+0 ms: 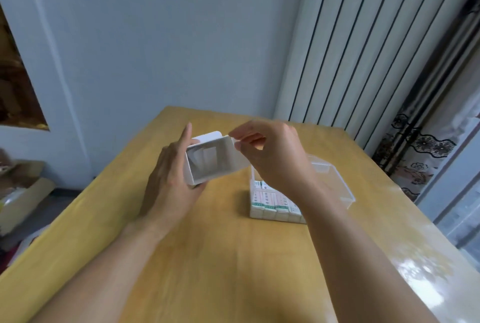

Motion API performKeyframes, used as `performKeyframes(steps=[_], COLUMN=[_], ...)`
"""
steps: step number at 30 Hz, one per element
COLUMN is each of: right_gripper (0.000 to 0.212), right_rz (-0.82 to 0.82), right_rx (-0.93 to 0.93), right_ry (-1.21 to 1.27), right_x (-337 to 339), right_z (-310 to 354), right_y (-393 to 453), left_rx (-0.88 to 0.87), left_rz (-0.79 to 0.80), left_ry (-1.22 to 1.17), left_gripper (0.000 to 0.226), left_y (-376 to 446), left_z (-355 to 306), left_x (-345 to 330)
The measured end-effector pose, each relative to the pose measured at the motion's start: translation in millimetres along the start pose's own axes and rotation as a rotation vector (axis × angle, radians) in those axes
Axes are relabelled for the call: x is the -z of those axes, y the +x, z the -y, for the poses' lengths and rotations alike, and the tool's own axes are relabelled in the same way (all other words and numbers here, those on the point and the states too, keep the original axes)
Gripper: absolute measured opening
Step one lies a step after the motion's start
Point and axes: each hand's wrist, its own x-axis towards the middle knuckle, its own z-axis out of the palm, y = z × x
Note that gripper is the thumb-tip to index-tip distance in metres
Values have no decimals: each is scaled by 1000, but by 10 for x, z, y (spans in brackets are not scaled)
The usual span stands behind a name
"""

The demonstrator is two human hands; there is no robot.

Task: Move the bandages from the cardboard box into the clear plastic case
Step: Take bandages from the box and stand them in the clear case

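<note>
Gripped in left hand (171,179), box (215,157) tipped mouth toward camera, right hand (270,156) pinching its flap.

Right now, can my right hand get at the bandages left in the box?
Probably yes. The left hand holds the box with its open end facing you, a few bandages showing inside. The right hand is at the box's edge, nothing between.

Two hands: left (172,174), right (272,159). One white box (223,164), with a few pale bandages inside, too blurred to count. One clear case (335,187) holding about five bandage stacks (275,201). One table (220,244). One brown carton (23,198) on the floor.
</note>
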Motion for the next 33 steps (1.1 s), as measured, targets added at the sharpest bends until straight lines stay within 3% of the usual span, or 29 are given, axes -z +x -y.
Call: performKeyframes(steps=[4,7,9,18,25,33], right_gripper=[30,15,27,33,31,28], right_rz=[148,354,414,735,839,823], right_rx=[-43,-62,-53,-155,-105,-167], right_ry=[-252,-446,-448,-502,-594,-426], right_x=[-213,-354,-409,-655,-899,-949], right_z=[100,138,162,115,12,-70], right_y=[-2,5,14,157,258,217], left_rx=[-49,-38,-32,-131,-153,-82], left_rz=[22,44,41,101,142,154], left_ry=[-13,-31,-43,-31,-46,-11], left_gripper=[128,127,126,124,128,134], left_y=[-4,-12,-12,-10,-6,4], left_z=[-6,-18,-27,-45,26,111], left_x=[-16,-9,3,18,15,36])
